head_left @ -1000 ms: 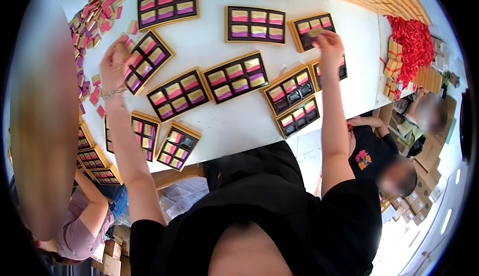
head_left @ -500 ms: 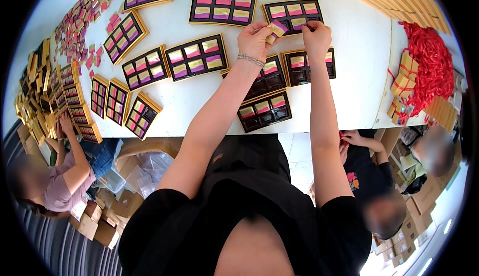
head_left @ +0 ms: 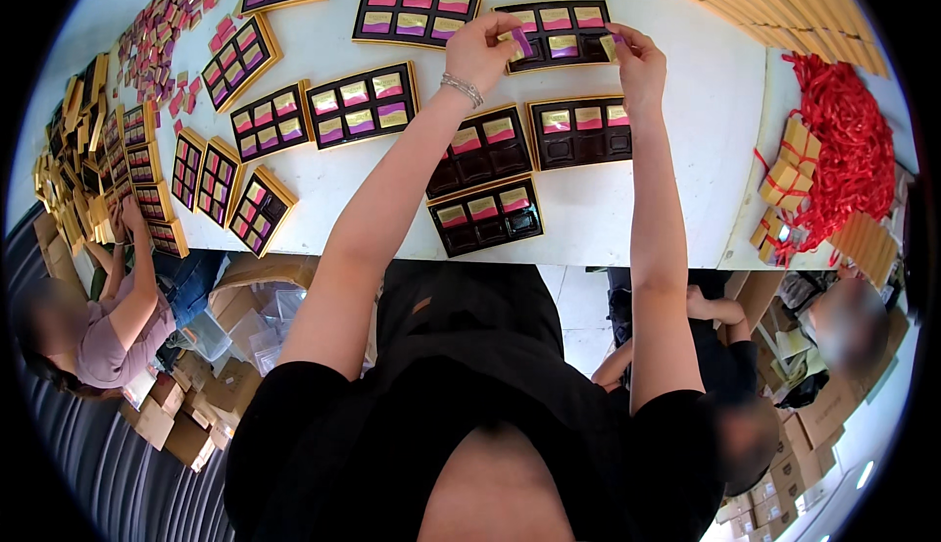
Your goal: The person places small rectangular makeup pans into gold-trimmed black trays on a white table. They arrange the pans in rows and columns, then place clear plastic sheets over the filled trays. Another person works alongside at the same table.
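My left hand [head_left: 478, 54] pinches a purple-and-gold wrapped chocolate [head_left: 519, 44] over the left end of a black-trayed, gold-edged box [head_left: 588, 53]. At the right end of that same box, my right hand [head_left: 642, 67] holds another purple-and-gold wrapped piece [head_left: 610, 48] between fingertips. Pink-and-gold pieces fill the box's far row, and one purple piece [head_left: 564, 46] sits in the middle of the near row. Closer to me lie three boxes with only their far rows holding pink pieces: one on the right [head_left: 588, 148], one on the left [head_left: 469, 172] and one nearest [head_left: 490, 233].
Several filled boxes [head_left: 361, 103] spread across the left of the white table [head_left: 686, 179]. Loose wrapped chocolates [head_left: 181, 18] are heaped far left. Red ribbon [head_left: 841, 150] and tied gold boxes [head_left: 792, 165] lie at right. A co-worker [head_left: 127, 321] handles boxes at left; another person [head_left: 725, 346] is at right.
My right hand now holds a purple-and-gold piece at the box's right end. My left hand has shifted left with its piece to the box's left end. The view has moved slightly.
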`<state>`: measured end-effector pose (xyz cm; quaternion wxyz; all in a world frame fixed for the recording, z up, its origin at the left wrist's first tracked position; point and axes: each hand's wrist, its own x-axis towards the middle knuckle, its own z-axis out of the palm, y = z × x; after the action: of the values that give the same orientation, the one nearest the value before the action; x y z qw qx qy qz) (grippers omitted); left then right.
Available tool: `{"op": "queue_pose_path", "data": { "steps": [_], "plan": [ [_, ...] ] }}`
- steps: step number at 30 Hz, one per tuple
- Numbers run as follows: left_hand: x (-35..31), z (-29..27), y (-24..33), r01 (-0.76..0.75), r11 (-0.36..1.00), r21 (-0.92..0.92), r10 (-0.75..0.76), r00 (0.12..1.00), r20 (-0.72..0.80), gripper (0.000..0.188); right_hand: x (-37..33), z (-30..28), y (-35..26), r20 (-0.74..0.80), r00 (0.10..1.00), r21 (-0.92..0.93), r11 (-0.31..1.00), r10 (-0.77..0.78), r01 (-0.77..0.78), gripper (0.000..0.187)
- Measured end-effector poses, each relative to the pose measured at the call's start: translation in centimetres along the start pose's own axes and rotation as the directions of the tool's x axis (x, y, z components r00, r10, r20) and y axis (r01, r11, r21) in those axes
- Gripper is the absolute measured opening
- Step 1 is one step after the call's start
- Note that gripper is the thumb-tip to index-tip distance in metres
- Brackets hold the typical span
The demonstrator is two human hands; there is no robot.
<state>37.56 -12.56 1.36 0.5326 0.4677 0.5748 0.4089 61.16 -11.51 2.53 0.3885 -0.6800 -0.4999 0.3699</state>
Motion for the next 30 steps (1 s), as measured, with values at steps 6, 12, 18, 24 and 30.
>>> {"op": "queue_pose_path", "data": {
  "steps": [6,12,18,24,30],
  "plan": [
    [-0.3,0.9,2.1,-0.244,0.837,0.489,0.204,0.97,0.134,0.024,0.5,1.4,2.2,-0.327,0.942,0.157,0.987,0.078,-0.028,0.017],
    [1.5,0.8,1.8,-0.629,0.413,0.659,0.384,0.776,0.5,0.025,-1.2,2.6,0.7,-0.32,0.943,-0.099,0.987,0.089,-0.127,0.025],
    [-3.6,1.4,-1.2,-0.57,0.285,0.77,0.488,0.778,0.396,0.049,-4.9,1.9,0.2,0.027,0.894,-0.568,0.729,-0.447,0.382,0.044],
    [-2.1,0.7,-1.9,-0.577,0.079,0.813,0.348,0.78,0.52,0.055,-5.3,2.5,1.9,0.326,0.872,-0.778,0.419,-0.366,0.467,0.07],
    [-2.1,-1.6,-4.6,-0.611,0.08,0.787,0.434,0.733,0.525,0.05,-7.4,5.2,0.6,0.396,0.874,-0.805,0.352,-0.281,0.478,0.063]
  ]
}}
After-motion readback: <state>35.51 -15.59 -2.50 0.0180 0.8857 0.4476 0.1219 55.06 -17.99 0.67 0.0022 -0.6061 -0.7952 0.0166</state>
